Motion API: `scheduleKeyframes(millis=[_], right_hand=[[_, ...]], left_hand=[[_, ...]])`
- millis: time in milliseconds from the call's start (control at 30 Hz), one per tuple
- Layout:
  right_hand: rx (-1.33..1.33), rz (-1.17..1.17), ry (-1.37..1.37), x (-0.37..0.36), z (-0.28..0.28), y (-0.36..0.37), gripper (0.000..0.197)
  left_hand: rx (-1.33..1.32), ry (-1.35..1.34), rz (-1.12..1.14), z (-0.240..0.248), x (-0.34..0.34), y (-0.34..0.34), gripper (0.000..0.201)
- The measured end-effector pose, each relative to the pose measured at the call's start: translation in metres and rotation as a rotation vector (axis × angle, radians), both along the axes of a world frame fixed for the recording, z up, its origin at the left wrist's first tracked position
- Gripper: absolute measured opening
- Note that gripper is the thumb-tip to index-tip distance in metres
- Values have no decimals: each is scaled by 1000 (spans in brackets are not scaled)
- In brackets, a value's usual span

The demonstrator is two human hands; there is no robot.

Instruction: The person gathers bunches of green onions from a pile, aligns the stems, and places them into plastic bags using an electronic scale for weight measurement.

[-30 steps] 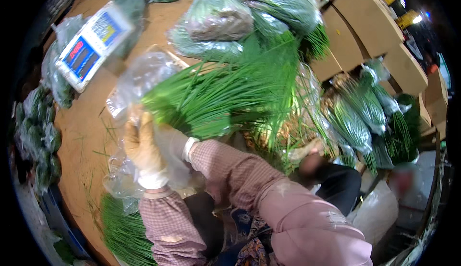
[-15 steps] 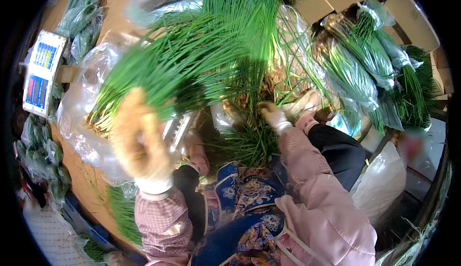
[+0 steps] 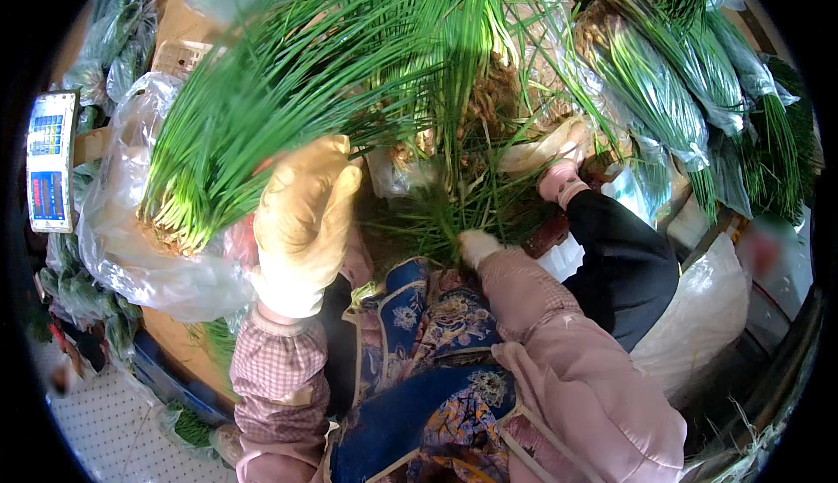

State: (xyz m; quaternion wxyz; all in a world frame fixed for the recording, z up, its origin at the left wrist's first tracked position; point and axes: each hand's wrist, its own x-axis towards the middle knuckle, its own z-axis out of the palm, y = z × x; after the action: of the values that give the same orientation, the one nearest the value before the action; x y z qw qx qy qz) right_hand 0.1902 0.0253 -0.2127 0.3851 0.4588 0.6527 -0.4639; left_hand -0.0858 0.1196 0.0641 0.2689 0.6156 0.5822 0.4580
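A bundle of spring onions [image 3: 205,169] lies at the left on a clear plastic bag [image 3: 131,265], its white root ends toward me. My left hand [image 3: 305,208], in a yellowish glove, is against the right side of this bundle. Its back shows and its fingertips are bent away, so its grip is hidden. My right hand [image 3: 478,246], also gloved, is low in front of my apron, closed around some loose green onion leaves [image 3: 443,219]. Beyond it stands a larger heap of spring onions [image 3: 454,73] with brown, earthy roots.
Bagged spring onions [image 3: 650,90] lie at the right. A scale display [image 3: 52,162] stands at the far left, beside more bagged greens [image 3: 109,42]. A white sack [image 3: 698,308] is by my right knee. Loose leaves litter the space between my feet.
My right hand has drawn back toward my apron from the roots of the heap. My left hand has shifted right and slightly away from me. The view has tilted a little.
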Motion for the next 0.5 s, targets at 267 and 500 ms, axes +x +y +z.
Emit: scheduleKeyframes(millis=[267, 500], right_hand=[[375, -185, 170, -63, 51, 88, 39], [-235, 167, -212, -12, -17, 8, 60]], left_hand=[[-10, -27, 25, 2, -5, -12, 16], [-52, 17, 16, 1, -9, 0, 9]])
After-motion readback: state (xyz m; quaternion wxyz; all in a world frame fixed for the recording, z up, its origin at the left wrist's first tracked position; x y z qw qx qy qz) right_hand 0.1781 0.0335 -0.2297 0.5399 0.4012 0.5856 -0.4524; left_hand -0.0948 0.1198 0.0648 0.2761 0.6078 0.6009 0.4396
